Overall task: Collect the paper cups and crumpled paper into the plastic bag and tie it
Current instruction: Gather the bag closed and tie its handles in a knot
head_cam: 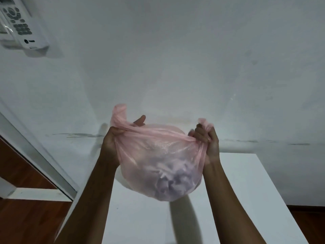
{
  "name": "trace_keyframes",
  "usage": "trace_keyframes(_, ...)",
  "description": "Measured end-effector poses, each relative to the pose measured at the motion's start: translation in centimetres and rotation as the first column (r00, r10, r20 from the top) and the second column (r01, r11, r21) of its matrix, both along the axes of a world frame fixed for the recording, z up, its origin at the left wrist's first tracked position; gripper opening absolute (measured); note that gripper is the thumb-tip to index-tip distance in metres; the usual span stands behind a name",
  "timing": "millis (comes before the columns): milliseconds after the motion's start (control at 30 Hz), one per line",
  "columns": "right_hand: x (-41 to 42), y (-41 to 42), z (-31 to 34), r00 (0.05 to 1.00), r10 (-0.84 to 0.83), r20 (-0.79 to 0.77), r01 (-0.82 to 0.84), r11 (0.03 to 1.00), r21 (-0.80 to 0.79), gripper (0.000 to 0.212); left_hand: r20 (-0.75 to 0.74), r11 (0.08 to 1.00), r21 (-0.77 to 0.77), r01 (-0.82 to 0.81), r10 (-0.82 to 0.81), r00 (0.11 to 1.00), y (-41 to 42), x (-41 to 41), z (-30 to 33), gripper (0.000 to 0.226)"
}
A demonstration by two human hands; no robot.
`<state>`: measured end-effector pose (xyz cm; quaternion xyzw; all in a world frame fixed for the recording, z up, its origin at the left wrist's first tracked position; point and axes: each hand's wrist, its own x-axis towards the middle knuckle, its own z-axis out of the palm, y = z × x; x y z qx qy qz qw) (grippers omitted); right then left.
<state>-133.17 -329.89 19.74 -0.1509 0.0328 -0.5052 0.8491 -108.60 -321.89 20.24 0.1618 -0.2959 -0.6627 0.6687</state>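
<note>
A thin pink plastic bag (158,155) hangs in the air above the white table (246,182). Crumpled white paper (168,180) shows through its bulging bottom; any cups inside are too blurred to tell apart. My left hand (114,138) grips the bag's left handle, which sticks up past my thumb. My right hand (205,138) is closed on the right handle. The two handles are pulled apart, so the bag's mouth is stretched flat between my hands.
A white wall (175,59) rises right behind the table. A remote control in a wall holder (21,25) hangs at the upper left. Brown wooden floor (26,222) and a white door frame (35,155) lie to the left.
</note>
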Motion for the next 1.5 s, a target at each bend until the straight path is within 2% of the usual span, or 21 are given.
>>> trace_keyframes(33, 0.1, -0.3, 0.1, 0.995, 0.014, -0.102, -0.014, 1.000, 0.003, 0.030, -0.022, 0.999, -0.008, -0.033, 0.032, 0.999, -0.1, -0.3, 0.1, 0.025)
trace_keyframes(67, 0.2, -0.4, 0.1, 0.962, 0.002, -0.274, -0.006, 1.000, -0.012, 0.036, -0.042, 0.998, -0.003, -0.060, 0.059, 0.997, -0.1, -0.6, 0.3, 0.015)
trace_keyframes(133, 0.6, 0.0, 0.4, 0.777, -0.062, -0.627, -0.002, 0.995, -0.100, 0.040, -0.027, 0.998, 0.027, -0.065, 0.066, 0.997, -0.3, -1.4, 0.7, 0.021)
trace_keyframes(200, 1.1, 0.8, 0.6, 0.567, -0.147, -0.810, -0.042, 0.977, -0.207, 0.040, 0.100, 0.997, 0.061, -0.044, 0.038, 0.994, -0.4, -2.0, 0.7, 0.032)
trace_keyframes(267, 1.6, 1.8, 0.7, 0.464, -0.198, -0.863, -0.087, 0.960, -0.267, 0.040, 0.327, 0.988, 0.112, -0.107, 0.064, 0.943, -0.4, -2.6, 0.4, 0.038)
trace_keyframes(333, 1.9, 2.7, 0.7, 0.447, -0.198, -0.872, -0.141, 0.947, -0.287, 0.037, 0.447, 0.972, 0.179, -0.154, 0.060, 0.892, 0.1, -3.3, -0.1, 0.032)
trace_keyframes(467, 1.9, 4.3, 0.3, 0.497, -0.145, -0.855, -0.244, 0.923, -0.298, 0.037, 0.472, 0.958, 0.247, -0.146, 0.013, 0.882, 1.4, -4.3, -1.2, 0.031)
trace_keyframes(533, 1.7, 5.1, -0.3, 0.440, -0.185, -0.879, -0.293, 0.895, -0.336, 0.039, 0.532, 0.947, 0.257, -0.192, 0.027, 0.846, 1.9, -4.7, -1.6, 0.025)
trace_keyframes(600, 1.8, 5.7, -0.9, 0.376, -0.248, -0.893, -0.339, 0.860, -0.382, 0.029, 0.571, 0.959, 0.202, -0.199, 0.050, 0.819, 2.5, -5.1, -2.0, 0.018)
trace_keyframes(667, 1.9, 6.0, -1.3, 0.307, -0.337, -0.890, -0.328, 0.840, -0.432, 0.024, 0.593, 0.975, 0.138, -0.173, 0.059, 0.803, 3.0, -5.2, -2.1, 0.021)
trace_keyframes(733, 2.1, 5.9, -1.6, 0.271, -0.404, -0.874, -0.263, 0.842, -0.471, 0.013, 0.677, 0.973, 0.059, -0.222, 0.124, 0.726, 3.2, -5.5, -1.9, 0.016)
trace_keyframes(800, 2.4, 5.8, -2.1, 0.283, -0.405, -0.869, -0.162, 0.873, -0.459, 0.003, 0.774, 0.955, -0.022, -0.297, 0.204, 0.600, 3.2, -5.9, -2.1, 0.013)
trace_keyframes(833, 2.5, 5.9, -2.3, 0.285, -0.413, -0.865, -0.109, 0.882, -0.458, 0.005, 0.800, 0.944, -0.052, -0.326, 0.235, 0.553, 3.2, -6.1, -2.2, 0.015)
trace_keyframes(900, 2.4, 6.2, -2.5, 0.282, -0.430, -0.858, -0.061, 0.884, -0.464, 0.004, 0.823, 0.915, -0.084, -0.395, 0.287, 0.491, 3.1, -6.6, -2.7, 0.018)
trace_keyframes(1033, 2.3, 7.3, -2.2, 0.417, -0.342, -0.842, -0.108, 0.901, -0.419, 0.014, 0.850, 0.849, -0.159, -0.503, 0.377, 0.367, 3.1, -7.8, -3.1, 0.030)
trace_keyframes(1133, 2.2, 7.3, -2.3, 0.369, -0.280, -0.886, -0.181, 0.914, -0.364, 0.022, 0.841, 0.774, -0.233, -0.588, 0.464, 0.278, 2.9, -8.3, -3.3, 0.034)
trace_keyframes(1233, 2.0, 7.9, -1.6, 0.445, -0.220, -0.868, -0.253, 0.899, -0.357, 0.019, 0.858, 0.761, -0.317, -0.567, 0.484, 0.170, 2.9, -8.5, -3.9, 0.035)
trace_keyframes(1333, 2.5, 7.9, -1.7, 0.404, -0.235, -0.884, -0.057, 0.958, -0.281, 0.033, 0.866, 0.772, -0.423, -0.474, 0.498, 0.037, 3.0, -8.8, -4.4, 0.011)
trace_keyframes(1400, 2.9, 7.7, -2.1, 0.513, -0.158, -0.844, 0.035, 0.986, -0.163, 0.028, 0.869, 0.776, -0.409, -0.480, 0.492, 0.055, 3.2, -8.9, -4.4, 0.017)
trace_keyframes(1433, 3.0, 7.6, -2.2, 0.579, -0.118, -0.807, 0.056, 0.993, -0.105, 0.029, 0.874, 0.783, -0.370, -0.500, 0.475, 0.097, 3.4, -8.9, -4.2, 0.024)
trace_keyframes(1500, 2.9, 7.4, -2.5, 0.634, -0.089, -0.768, 0.086, 0.995, -0.045, 0.031, 0.890, 0.820, -0.246, -0.516, 0.402, 0.215, 3.8, -8.9, -3.8, 0.047)
